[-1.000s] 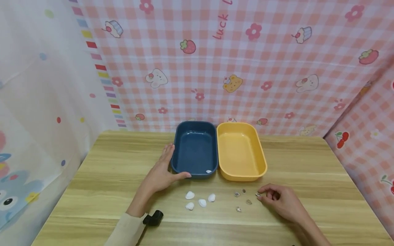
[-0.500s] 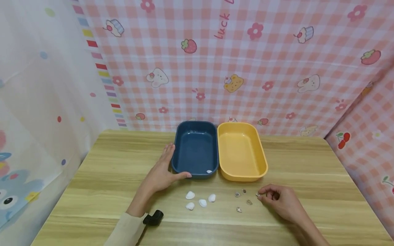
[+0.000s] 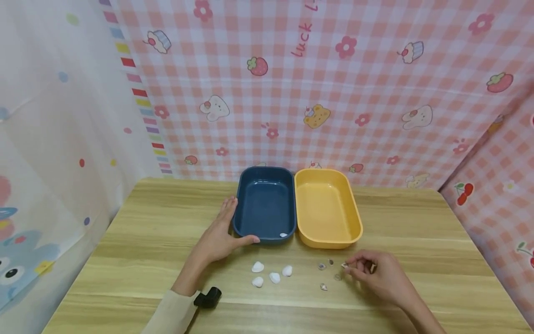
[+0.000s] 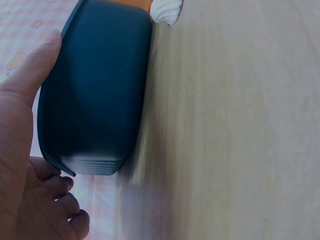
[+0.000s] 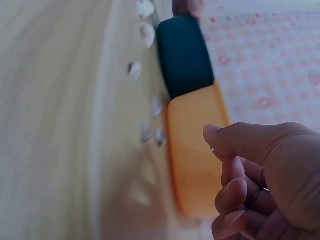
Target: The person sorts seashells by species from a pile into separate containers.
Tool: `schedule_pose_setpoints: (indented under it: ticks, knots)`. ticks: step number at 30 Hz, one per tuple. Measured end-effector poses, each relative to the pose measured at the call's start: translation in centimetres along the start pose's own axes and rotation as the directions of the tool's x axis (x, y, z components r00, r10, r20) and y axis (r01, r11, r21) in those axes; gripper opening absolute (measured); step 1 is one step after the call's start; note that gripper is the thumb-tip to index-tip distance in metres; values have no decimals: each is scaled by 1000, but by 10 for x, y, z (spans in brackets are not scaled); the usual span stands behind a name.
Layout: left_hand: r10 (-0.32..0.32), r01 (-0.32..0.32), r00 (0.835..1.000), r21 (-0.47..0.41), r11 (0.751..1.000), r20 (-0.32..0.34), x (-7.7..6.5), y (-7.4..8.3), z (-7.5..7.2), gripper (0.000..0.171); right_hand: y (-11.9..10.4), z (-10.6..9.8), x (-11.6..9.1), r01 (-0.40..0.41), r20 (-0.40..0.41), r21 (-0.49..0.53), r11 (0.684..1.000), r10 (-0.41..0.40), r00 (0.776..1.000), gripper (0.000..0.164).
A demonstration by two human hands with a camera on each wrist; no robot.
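Head view shows the right hand (image 3: 381,277) pinching a small shell (image 3: 344,265) between thumb and forefinger, in front of the yellow tray (image 3: 327,208). The left hand (image 3: 218,237), thumb and fingers spread apart, touches the blue tray (image 3: 267,204), inside which one white shell (image 3: 283,235) lies at the near right corner.

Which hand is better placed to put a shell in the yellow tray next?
Probably the right hand: it pinches a small shell near the yellow tray, while the left hand touches the blue tray.
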State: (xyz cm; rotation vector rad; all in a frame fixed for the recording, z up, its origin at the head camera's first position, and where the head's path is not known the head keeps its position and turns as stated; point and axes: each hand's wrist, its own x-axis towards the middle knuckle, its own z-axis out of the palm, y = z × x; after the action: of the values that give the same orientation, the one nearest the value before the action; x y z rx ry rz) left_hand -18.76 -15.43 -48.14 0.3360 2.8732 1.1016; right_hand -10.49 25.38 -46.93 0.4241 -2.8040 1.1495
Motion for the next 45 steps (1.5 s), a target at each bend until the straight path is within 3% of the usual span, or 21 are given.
schedule_pose_setpoints:
  ticks: [6, 11, 15, 23, 45]
  knots:
    - [-2, 2, 1000, -1, 1000, 6, 0, -1, 2, 129, -20, -1, 8, 68, -1, 4, 998, -68, 998, 16]
    - [-5, 5, 1000, -8, 1000, 7, -1, 0, 3, 129, -33, 0, 20, 62, 5, 32, 998, -62, 998, 13]
    - [-13, 13, 1000, -7, 1000, 8, -2, 1, 3, 129, -42, 2, 31, 51, 17, 59, 997, -53, 998, 12]
    - [-27, 27, 1000, -1, 1000, 12, -3, -2, 5, 129, -53, 9, 62, 112, -23, 57, 992, -111, 994, 14]
    - [-20, 19, 1000, -10, 1000, -11, -2, 1, 1, 129, -79, 41, 130, 24, 37, 117, 993, -28, 999, 9]
